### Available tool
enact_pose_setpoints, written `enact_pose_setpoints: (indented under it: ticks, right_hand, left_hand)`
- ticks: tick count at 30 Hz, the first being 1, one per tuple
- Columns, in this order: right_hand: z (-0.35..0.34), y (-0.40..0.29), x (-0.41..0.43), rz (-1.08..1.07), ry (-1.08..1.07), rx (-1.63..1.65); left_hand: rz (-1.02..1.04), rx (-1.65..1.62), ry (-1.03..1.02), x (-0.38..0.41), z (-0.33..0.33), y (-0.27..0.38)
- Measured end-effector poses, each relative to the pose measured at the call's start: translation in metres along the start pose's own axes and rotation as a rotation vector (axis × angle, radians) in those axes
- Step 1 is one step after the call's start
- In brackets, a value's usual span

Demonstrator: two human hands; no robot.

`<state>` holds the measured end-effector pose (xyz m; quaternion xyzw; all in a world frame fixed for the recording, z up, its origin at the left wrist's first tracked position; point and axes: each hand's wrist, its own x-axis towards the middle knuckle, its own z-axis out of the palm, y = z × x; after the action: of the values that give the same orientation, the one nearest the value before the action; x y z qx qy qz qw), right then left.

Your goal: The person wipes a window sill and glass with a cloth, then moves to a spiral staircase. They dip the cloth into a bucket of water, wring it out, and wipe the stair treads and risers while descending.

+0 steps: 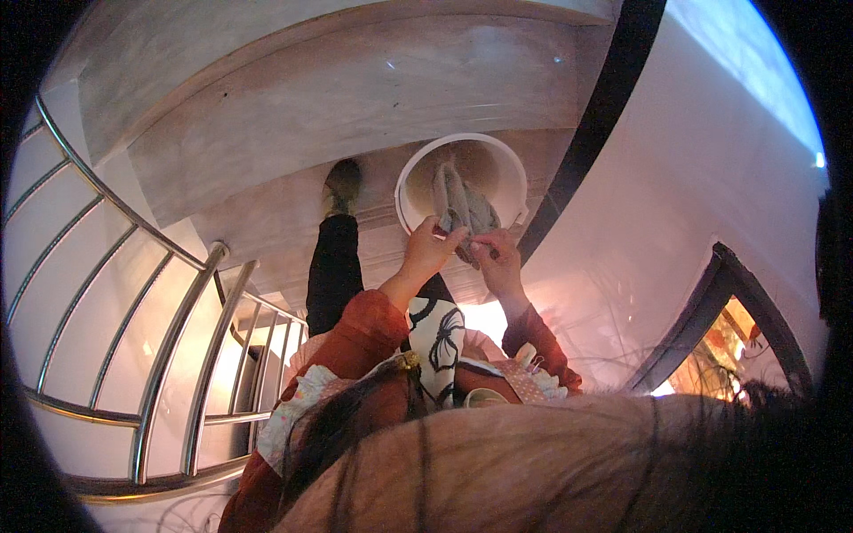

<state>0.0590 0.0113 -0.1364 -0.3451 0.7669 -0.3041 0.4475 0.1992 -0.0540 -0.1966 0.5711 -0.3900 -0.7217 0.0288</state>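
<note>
A grey cloth point(460, 196) hangs bunched over a white plastic bucket point(408, 174). Its near end is pinched by my left hand point(430, 246) and my right hand point(496, 256), which are close together above the bucket's near rim. The folds droop inside the opening, and I cannot tell whether they touch water or the bottom. The bucket stands on a step point(266, 206), close to the wall on the right.
Stair risers point(373, 86) rise ahead. Metal railings point(86, 183) run along the left. A dark skirting strip point(593, 133) follows the white wall point(633, 220) at right, where a dark-framed opening point(680, 333) shows. My shod foot point(343, 180) rests left of the bucket.
</note>
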Motion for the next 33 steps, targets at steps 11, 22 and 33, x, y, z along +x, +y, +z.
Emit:
enact_pose_setpoints:
  ticks: [11,22,33]
  right_hand:
    - [-0.008,0.047,-0.009,0.099,-0.077,-0.462]
    - [-0.017,0.084,-0.003,0.074,-0.063,-0.642]
    - [-0.001,0.021,-0.003,-0.054,-0.379,-0.228]
  left_hand:
    - [0.519,0.089,0.276,-0.012,-0.025,0.036]
    - [0.4,-0.173,-0.103,-0.011,-0.033,0.041]
    - [0.632,0.033,-0.344,-0.027,-0.012,0.048]
